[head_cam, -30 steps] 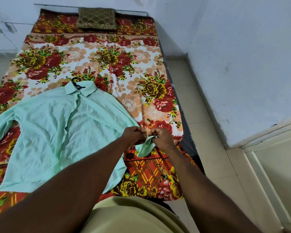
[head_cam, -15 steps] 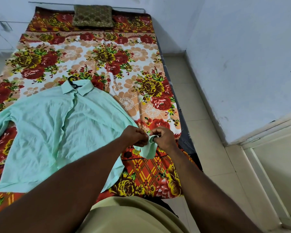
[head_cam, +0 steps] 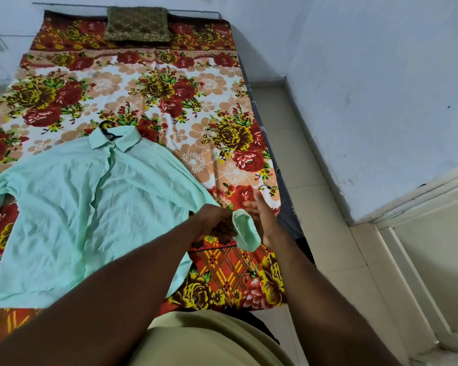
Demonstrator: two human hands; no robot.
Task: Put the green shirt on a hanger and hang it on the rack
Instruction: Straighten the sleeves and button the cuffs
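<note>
Fingers, left hand: curled, gripping the sleeve just behind the cuff.
Fingers, right hand: straight and spread, holding nothing; blurred, just beside the cuff, and I cannot tell whether they touch it.
Cuff: soft, folded into a rounded tube, hanging limp from the left hand.
Shirt: thin mint-green cloth, finely creased, with a pointed collar and a buttoned front placket.
Shirt position: flat and face up on the near left part of the bed, collar away from the person, one sleeve spread left and the other drawn to the hands.
Hanger: only a thin black hook shows, poking out of the collar.
Sheet: printed with red and yellow flowers, with a plaid band at the near edge.
Cushion: square, olive, patterned, at the head of the bed.
Room: a scuffed pale blue wall on the right and a pale tiled floor.
</note>
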